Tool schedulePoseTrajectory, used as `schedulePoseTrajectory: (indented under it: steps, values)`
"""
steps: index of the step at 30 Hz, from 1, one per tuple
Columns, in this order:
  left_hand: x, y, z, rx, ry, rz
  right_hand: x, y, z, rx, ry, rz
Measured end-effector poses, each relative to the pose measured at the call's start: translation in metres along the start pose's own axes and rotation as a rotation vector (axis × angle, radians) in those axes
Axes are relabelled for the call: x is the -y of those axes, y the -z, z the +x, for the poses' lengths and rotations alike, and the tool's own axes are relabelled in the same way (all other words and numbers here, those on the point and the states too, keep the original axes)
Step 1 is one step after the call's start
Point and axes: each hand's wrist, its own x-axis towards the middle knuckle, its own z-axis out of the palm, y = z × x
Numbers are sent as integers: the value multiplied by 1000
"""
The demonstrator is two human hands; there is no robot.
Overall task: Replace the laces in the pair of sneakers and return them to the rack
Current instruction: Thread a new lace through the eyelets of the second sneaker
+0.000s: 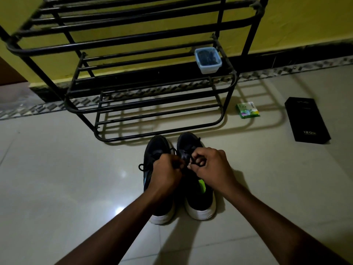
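Two black sneakers with white soles stand side by side on the tiled floor, toes toward the rack: the left sneaker (155, 150) and the right sneaker (198, 196). My left hand (167, 175) pinches a black lace over the gap between them. My right hand (210, 165) pinches the black lace (192, 159) of the right sneaker near its eyelets. A loop of lace (142, 167) hangs off the left sneaker's outer side. The black metal shoe rack (158, 111) stands just beyond the toes.
A small clear plastic tub (208, 61) of dark items sits on the rack's middle shelf at the right. On the floor to the right lie a green packet (247, 110) and a black box (307, 120). A yellow wall runs behind.
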Motion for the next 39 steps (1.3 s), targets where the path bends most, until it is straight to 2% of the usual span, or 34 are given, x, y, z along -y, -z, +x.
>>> schedulePoseTrajectory:
  steps: [7,18,25,30,34,39]
  values:
    - [3,-1,2,4,-5,-23,-1,0,-3,-4,76,-83]
    - [5,-6,1,-17,43,-106,-6,-3,-4,-13,50,21]
    - [5,-5,0,-13,79,-150,-9,-7,-12,-84,152,-20]
    - [2,-5,-4,5,94,-130,-11,-7,-11,-127,151,-1]
    - [0,-7,-8,-23,51,-93,-14,-5,-8,-178,223,-42]
    - [-2,-5,-7,-19,33,-92,-18,-7,-11,-145,266,-148]
